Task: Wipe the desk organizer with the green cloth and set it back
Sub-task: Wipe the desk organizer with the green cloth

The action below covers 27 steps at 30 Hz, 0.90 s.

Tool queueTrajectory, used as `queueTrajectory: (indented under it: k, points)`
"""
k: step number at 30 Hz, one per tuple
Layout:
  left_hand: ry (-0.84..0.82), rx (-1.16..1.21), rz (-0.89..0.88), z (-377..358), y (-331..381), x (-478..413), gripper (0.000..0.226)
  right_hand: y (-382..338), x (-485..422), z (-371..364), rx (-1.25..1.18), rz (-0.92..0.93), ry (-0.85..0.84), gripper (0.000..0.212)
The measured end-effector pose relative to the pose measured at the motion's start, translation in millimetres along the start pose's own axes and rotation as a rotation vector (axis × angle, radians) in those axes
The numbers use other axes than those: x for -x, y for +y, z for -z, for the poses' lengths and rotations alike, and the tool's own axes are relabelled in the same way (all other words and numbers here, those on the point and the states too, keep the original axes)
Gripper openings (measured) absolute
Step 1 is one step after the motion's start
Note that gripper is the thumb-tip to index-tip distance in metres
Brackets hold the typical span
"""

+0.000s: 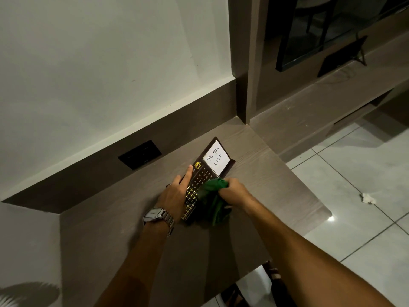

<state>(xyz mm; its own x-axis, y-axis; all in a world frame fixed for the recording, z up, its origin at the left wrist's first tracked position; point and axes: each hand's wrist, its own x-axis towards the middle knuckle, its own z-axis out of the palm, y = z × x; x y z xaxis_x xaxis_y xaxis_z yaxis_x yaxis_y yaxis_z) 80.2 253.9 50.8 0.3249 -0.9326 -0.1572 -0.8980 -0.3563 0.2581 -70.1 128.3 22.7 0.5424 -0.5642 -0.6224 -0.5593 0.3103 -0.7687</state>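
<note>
left hand (174,193) grips desk organizer (200,180) edge — index straight; | right hand (232,191) clutches green cloth (212,200) — pressed on organizer

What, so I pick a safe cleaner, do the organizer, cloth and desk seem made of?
Organizer: dark brown with a matte face and gold printed numbers, likely leatherette or coated board; unclear which. Cloth: soft green fabric, since it bunches into loose folds; weave too blurred to tell. Desk: grey-brown wood-grain surface, matte, with fine straight streaks, probably laminate rather than solid wood.
</note>
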Motion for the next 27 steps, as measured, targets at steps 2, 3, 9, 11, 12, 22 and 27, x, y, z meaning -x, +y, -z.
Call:
queueTrajectory:
  k: [2,3,9,11,12,22,27]
  points:
    - [-0.002,-0.016,-0.008,-2,-1,0,0.111,11,-3,13,-0.140,-0.062,0.317,0.026]
    - [-0.005,-0.023,-0.009,-3,-2,-1,0.113,15,-5,19,-0.167,-0.054,0.473,0.027]
    - [-0.006,-0.025,-0.003,-4,-6,-1,0.119,12,-8,19,-0.097,-0.096,0.120,0.018]
    - [-0.028,-0.027,0.013,-4,-5,-1,0.119,6,-10,27,-0.202,-0.082,0.241,0.014]
    - [-0.039,-0.030,0.024,-4,-4,-1,0.118,4,-12,31,-0.293,-0.065,0.370,0.013]
    - [-0.057,-0.041,0.067,-1,0,-4,0.113,12,-18,4,-0.361,-0.097,0.426,0.020]
    - [-0.074,-0.024,0.072,-1,0,-5,0.111,13,-20,5,-0.279,-0.081,0.513,0.019]
